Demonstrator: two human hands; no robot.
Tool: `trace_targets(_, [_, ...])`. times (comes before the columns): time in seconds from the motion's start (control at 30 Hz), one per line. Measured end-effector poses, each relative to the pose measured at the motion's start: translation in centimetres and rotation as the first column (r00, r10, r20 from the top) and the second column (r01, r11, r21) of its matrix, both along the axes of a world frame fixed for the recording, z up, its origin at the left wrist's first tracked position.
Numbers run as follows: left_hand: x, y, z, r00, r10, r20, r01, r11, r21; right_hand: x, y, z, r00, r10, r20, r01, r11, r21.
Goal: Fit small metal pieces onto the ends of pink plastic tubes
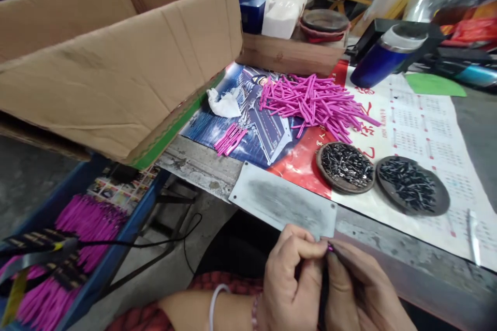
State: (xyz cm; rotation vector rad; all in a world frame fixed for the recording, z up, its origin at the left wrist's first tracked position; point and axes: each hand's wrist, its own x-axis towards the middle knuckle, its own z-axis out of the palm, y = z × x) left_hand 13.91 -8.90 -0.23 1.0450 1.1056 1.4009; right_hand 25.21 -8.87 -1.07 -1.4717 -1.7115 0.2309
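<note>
My left hand and my right hand meet fingertip to fingertip at the table's front edge. Both are closed in a pinch around a thin magenta tube; only a short bit of it shows, the rest hidden by my fingers. Just beyond my left hand lies a grey metal plate with a dark smudged middle. Past my right hand stand a round dish of small shiny metal pieces and a dish of small dark pointed pieces. Farther back is a loose heap of magenta tubes; a small bunch of tubes lies nearer.
A large cardboard box takes up the left of the table. Below it, a blue crate holds many magenta tubes. A crumpled tissue, a blue tumbler and a white-handled tool lie on a calendar poster.
</note>
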Motion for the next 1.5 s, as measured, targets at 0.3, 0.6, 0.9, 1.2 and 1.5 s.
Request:
trace_targets(0.3, [0.0,0.2,-1.0,0.999,0.022,0.033,-0.024,0.998,0.053,0.0,0.4,-0.2,0.988,0.130,-0.078,-0.130,0.991,0.016])
trace_targets(0.6, [0.1,1.4,-1.1,0.972,-0.019,0.235,0.067,0.978,-0.197,-1.4,1.3,0.0,0.953,-0.031,-0.302,0.024,0.999,-0.026])
trace_targets(0.9, [-0.3,2.1,-1.1,0.903,0.018,0.429,0.166,0.907,-0.387,-0.3,1.7,-0.5,0.999,0.004,-0.034,0.000,0.991,0.136])
trace_targets(1.2, [-0.8,2.3,-0.6,0.897,0.006,0.442,0.198,0.888,-0.415,-0.1,1.6,-0.9,0.986,-0.051,0.160,0.023,0.985,0.172])
trace_targets(1.5, [-0.4,1.9,-1.1,0.906,-0.006,0.423,0.193,0.896,-0.400,-0.1,1.3,-0.3,0.992,-0.099,-0.077,0.101,0.994,0.032])
